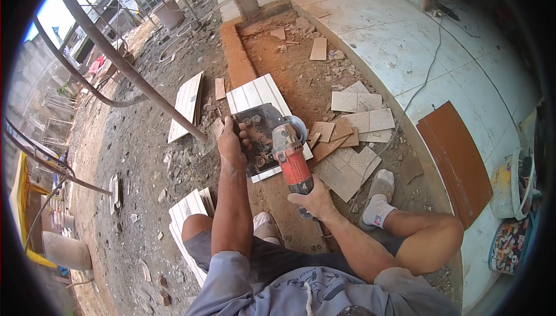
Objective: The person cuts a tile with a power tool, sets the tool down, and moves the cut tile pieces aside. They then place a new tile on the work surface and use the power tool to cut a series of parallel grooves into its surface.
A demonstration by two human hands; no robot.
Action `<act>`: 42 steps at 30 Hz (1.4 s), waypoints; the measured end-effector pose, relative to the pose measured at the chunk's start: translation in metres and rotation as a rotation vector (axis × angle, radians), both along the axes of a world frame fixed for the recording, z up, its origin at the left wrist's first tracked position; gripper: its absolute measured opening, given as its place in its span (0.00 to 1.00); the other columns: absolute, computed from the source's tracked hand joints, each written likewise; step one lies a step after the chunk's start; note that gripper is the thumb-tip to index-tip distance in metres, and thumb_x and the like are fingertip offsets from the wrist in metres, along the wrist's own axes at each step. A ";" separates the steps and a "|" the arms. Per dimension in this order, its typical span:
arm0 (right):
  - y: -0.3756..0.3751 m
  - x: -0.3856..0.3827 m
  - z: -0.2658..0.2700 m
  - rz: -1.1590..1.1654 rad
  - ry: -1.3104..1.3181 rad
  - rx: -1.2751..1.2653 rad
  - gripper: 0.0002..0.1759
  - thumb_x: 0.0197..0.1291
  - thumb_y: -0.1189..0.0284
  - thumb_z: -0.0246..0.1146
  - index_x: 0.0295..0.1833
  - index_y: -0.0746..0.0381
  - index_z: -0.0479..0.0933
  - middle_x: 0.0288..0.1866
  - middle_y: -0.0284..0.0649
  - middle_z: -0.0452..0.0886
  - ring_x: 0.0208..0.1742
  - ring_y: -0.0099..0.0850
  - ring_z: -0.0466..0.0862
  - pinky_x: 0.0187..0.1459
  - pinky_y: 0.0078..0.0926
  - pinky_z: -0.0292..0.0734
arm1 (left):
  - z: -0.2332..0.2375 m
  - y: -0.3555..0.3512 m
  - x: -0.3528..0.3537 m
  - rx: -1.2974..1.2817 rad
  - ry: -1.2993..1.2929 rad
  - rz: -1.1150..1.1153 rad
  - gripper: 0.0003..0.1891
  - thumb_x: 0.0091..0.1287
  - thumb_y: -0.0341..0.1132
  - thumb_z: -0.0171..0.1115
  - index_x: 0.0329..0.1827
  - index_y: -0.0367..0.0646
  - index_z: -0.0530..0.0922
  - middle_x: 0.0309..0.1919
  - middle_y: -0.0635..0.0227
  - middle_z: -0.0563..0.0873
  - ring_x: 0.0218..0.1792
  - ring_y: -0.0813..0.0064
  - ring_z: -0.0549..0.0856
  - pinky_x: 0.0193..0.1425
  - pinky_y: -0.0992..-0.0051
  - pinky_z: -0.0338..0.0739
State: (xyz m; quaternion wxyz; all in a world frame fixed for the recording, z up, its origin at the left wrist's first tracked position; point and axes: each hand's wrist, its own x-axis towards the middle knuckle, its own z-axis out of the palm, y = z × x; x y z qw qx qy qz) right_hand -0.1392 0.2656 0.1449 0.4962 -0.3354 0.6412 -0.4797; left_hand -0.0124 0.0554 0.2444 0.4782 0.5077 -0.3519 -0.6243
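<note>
My right hand (317,199) is wrapped round the back of the body of a red angle grinder (294,167). The grinder's round disc (299,125) shows at its far right side. My left hand (231,142) grips the left edge of a dusty black plate (263,137) with round fittings on it. This plate sits against the grinder's left side; how the two are joined cannot be made out. Under them lies a white striped tile (271,89), partly covered by plate and grinder.
Cut tile pieces (347,168) lie to the right. More striped tiles (186,106) are stacked at left, near a slanting metal pole (139,81). A brown board (454,159) and a paint bucket (512,185) stand on the raised tiled floor (399,55), crossed by a cable (431,67).
</note>
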 end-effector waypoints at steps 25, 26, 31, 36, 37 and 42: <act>-0.023 -0.100 -0.002 -0.479 -0.048 -0.110 0.23 0.50 0.71 0.74 0.50 0.64 0.76 0.38 0.32 0.79 0.35 0.22 0.78 0.39 0.23 0.76 | -0.222 -0.059 0.033 0.140 -1.159 0.093 0.30 0.74 0.61 0.50 0.51 0.38 0.73 0.45 0.41 0.86 0.49 0.39 0.85 0.54 0.47 0.77; -0.023 -0.102 -0.001 -0.485 -0.017 -0.113 0.23 0.50 0.71 0.74 0.50 0.63 0.76 0.37 0.32 0.79 0.34 0.22 0.78 0.38 0.23 0.76 | -0.222 -0.059 0.035 0.107 -1.138 0.080 0.29 0.74 0.62 0.49 0.50 0.38 0.72 0.43 0.41 0.86 0.48 0.38 0.85 0.53 0.46 0.77; -0.019 -0.105 0.004 -0.500 0.011 -0.091 0.22 0.50 0.72 0.74 0.50 0.63 0.76 0.36 0.32 0.79 0.31 0.22 0.78 0.34 0.24 0.77 | -0.221 -0.026 0.050 0.060 -1.107 0.047 0.29 0.74 0.62 0.49 0.50 0.40 0.74 0.42 0.41 0.86 0.47 0.37 0.84 0.52 0.47 0.77; -0.023 -0.098 0.014 -0.478 0.006 -0.132 0.21 0.49 0.71 0.75 0.47 0.63 0.75 0.35 0.33 0.80 0.30 0.22 0.79 0.33 0.24 0.77 | -0.229 0.034 0.069 0.061 -1.160 0.068 0.29 0.71 0.64 0.52 0.51 0.44 0.77 0.40 0.42 0.87 0.45 0.38 0.85 0.51 0.47 0.77; -0.026 -0.099 0.011 -0.483 -0.005 -0.135 0.21 0.49 0.71 0.75 0.47 0.63 0.75 0.35 0.33 0.80 0.30 0.22 0.79 0.33 0.24 0.77 | -0.211 0.042 0.067 0.119 -1.227 0.011 0.29 0.70 0.64 0.54 0.51 0.44 0.77 0.42 0.44 0.87 0.46 0.40 0.85 0.52 0.49 0.78; -0.048 -0.097 -0.016 -0.437 0.044 -0.140 0.23 0.47 0.69 0.77 0.47 0.65 0.76 0.34 0.33 0.81 0.30 0.23 0.79 0.33 0.25 0.77 | -0.202 0.027 0.058 0.093 -1.244 0.047 0.33 0.65 0.65 0.61 0.55 0.43 0.77 0.49 0.46 0.87 0.51 0.46 0.86 0.56 0.54 0.78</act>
